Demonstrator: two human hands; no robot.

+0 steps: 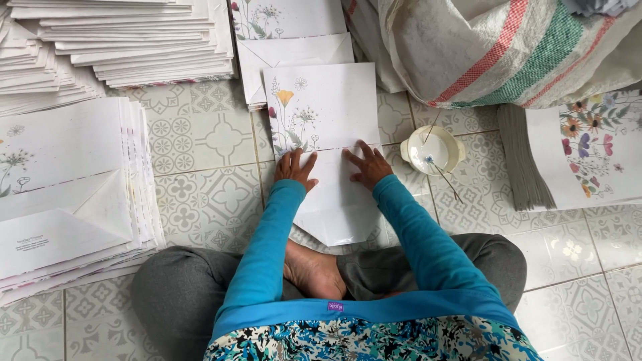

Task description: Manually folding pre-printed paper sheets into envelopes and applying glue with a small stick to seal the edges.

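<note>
White paper with a printed spray of flowers lies flat on the tiled floor (207,134) in front of my crossed legs: a half-made paper bag (328,134), its pointed flap end nearest me and its flowered end farther away. Both my hands press down on it along a crease that runs across the sheet. My left hand (295,168) lies flat, fingers spread and slightly bent, gripping nothing, its tips on the fold line. My right hand (365,167) does the same just beside it, open and palm-down, fingers fanned toward the crease.

Just right of the bag stands a small white bowl (433,150) with a thin stick (443,175) resting in it, the stick's end reaching out over the rim toward me. Beyond the bag, touching its far edge, more flowered sheets (287,33) lie overlapped. At far left rise tall stacks of folded white bags (127,40), and a nearer stack (67,194) sits at my left knee. On the right a pile of brightly flowered sheets (588,150) lies under a striped woven sack (501,47).
</note>
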